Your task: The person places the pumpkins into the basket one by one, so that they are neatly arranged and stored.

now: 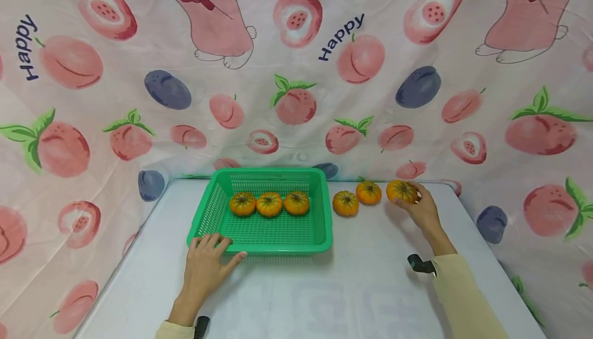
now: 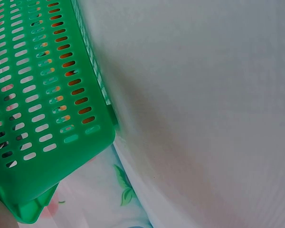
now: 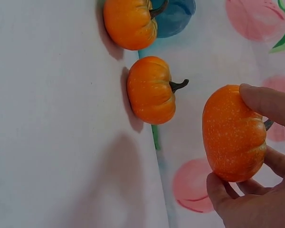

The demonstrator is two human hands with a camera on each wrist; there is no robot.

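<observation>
Small orange pumpkins are the things handled here. My right hand (image 1: pixel 423 213) grips one pumpkin (image 1: pixel 401 192) at the table's back right, thumb and fingers around its sides. In the right wrist view this pumpkin (image 3: pixel 233 134) has its stem toward the palm, and a shadow lies on the cloth nearby. Two more pumpkins (image 1: pixel 345 203) (image 1: pixel 368 192) rest on the table to its left. A green plastic basket (image 1: pixel 287 249) holds three pumpkins (image 1: pixel 269 204) in a row toward its back. My left hand (image 1: pixel 204 267) holds its front left corner, fingers bent over the rim, thumb spread along the front.
A white cloth covers the table (image 1: pixel 352 287). Behind and at both sides hangs a curtain (image 1: pixel 296 71) printed with peaches, which meets the table's back edge close behind the basket and pumpkins. A dark wrist mount (image 1: pixel 420 264) sticks out from the right sleeve.
</observation>
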